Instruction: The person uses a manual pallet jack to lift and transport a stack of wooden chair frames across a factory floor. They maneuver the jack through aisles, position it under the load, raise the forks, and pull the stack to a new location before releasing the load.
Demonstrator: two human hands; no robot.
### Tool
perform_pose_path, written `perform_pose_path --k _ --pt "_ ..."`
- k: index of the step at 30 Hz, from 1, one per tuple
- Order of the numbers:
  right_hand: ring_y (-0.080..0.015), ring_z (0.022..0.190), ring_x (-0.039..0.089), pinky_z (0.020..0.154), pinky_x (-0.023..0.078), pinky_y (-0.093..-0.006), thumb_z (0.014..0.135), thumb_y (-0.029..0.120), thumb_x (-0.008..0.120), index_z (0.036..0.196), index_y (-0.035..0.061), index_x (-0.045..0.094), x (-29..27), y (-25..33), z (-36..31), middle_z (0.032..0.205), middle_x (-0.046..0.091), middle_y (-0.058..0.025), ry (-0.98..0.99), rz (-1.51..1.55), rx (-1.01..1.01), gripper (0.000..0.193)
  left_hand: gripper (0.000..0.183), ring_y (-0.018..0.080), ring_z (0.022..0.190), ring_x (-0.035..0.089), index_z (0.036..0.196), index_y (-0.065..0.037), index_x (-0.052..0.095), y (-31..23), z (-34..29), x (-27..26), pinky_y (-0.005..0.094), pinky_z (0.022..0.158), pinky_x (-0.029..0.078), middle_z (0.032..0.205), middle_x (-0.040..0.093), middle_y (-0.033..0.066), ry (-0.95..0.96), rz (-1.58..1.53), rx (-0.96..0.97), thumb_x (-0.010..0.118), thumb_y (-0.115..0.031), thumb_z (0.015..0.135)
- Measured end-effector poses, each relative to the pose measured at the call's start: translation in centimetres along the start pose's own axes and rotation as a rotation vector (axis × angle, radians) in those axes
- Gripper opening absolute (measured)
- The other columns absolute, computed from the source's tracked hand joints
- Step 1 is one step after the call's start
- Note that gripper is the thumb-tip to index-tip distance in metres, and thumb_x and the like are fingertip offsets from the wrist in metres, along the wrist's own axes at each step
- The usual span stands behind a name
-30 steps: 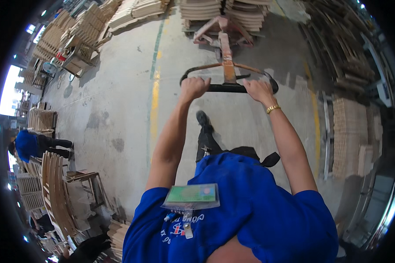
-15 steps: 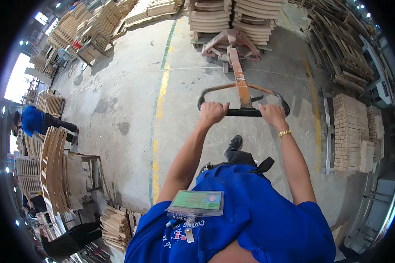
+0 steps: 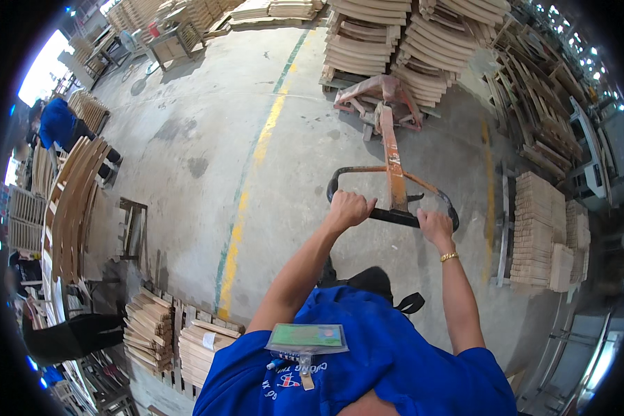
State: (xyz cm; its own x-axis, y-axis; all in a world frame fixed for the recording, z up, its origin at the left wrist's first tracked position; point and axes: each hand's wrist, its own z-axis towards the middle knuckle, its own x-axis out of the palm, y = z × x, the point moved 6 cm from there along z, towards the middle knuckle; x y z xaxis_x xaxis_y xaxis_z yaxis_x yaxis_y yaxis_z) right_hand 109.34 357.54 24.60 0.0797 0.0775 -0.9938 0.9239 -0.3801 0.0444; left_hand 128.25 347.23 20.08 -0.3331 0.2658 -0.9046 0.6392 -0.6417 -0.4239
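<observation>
Both of my hands grip the black crossbar of a pallet jack handle (image 3: 393,166). My left hand (image 3: 352,209) is closed around the bar's left part, thumb toward the middle. Closer to the right end, my right hand (image 3: 435,227) is wrapped round the same bar, a gold bracelet (image 3: 449,256) on its wrist. The worn orange shaft runs away from me to the faded red body of the pallet jack (image 3: 381,97). Beyond it stand tall stacks of curved wooden pieces (image 3: 364,41); the forks are hidden beneath them.
Yellow and green floor lines (image 3: 260,149) run along my left. Stacked wooden blocks (image 3: 534,222) and a heap of boards (image 3: 534,114) stand on the right. At the left are a person in blue (image 3: 57,125) and curved wooden frames (image 3: 69,215). Bundled slats (image 3: 149,329) lie near lower left.
The pallet jack and its load have shifted lower and rightward in view, the handle now tilting. Both hands keep their hold on the bar. More bundled slats show at lower left.
</observation>
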Motion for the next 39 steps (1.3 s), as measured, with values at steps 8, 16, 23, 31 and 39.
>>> perform_pose_path --k 8,16,23,31,39 --pt "-0.0371 0.068 0.059 0.063 0.045 -0.0461 0.083 0.039 0.035 0.071 0.0034 0.064 2.2 0.0 -9.9 0.072 0.06 -0.0204 -0.025 -0.02 -0.044 0.048 0.052 0.0295 0.055 0.059 0.055 -0.005 0.062 -2.9 -9.6 1.9 0.0398 0.057 0.042 0.056 0.059 0.0149 0.01 0.038 -0.097 0.038 -0.041 0.084" --pt "-0.0372 0.067 0.058 0.061 0.045 -0.0461 0.083 0.04 0.037 0.07 0.0041 0.064 4.0 0.2 -19.1 0.071 0.06 -0.0201 -0.023 0.016 -0.065 0.047 0.053 0.0293 0.051 0.057 0.051 -0.005 0.06 -5.7 -18.7 3.8 0.0398 0.056 0.041 0.052 0.057 0.0139 0.002 0.072 -0.099 0.038 -0.04 0.084" --pt "-0.0373 0.07 0.058 0.064 0.044 -0.0461 0.084 0.039 0.036 0.071 0.0045 0.063 5.9 -0.9 -25.8 0.073 0.06 -0.0201 0.0 0.015 -0.051 0.045 0.054 0.0313 0.05 0.056 0.048 -0.006 0.058 -8.7 -25.0 5.4 0.0424 0.057 0.04 0.051 0.056 0.0139 -0.008 0.035 -0.062 0.036 -0.04 0.085" --pt "-0.038 0.073 0.058 0.069 0.044 -0.0469 0.084 0.038 0.037 0.074 0.004 0.064 7.9 -2.3 -33.0 0.075 0.06 -0.0213 0.022 -0.033 -0.02 0.044 0.056 0.0275 0.059 0.06 0.057 -0.007 0.063 -11.9 -31.5 8.1 0.0395 0.061 0.041 0.06 0.061 0.0128 0.116 0.005 -0.07 0.033 -0.043 0.087" --pt "-0.0406 0.076 0.056 0.069 0.041 -0.0484 0.085 0.037 0.034 0.076 0.0005 0.062 10.5 -3.0 -40.4 0.077 0.058 -0.0231 0.077 -0.002 0.014 0.046 0.055 0.0282 0.059 0.058 0.056 -0.007 0.062 -14.3 -38.2 10.6 0.0409 0.06 0.038 0.06 0.06 0.0125 0.14 -0.053 -0.029 0.033 -0.043 0.086"
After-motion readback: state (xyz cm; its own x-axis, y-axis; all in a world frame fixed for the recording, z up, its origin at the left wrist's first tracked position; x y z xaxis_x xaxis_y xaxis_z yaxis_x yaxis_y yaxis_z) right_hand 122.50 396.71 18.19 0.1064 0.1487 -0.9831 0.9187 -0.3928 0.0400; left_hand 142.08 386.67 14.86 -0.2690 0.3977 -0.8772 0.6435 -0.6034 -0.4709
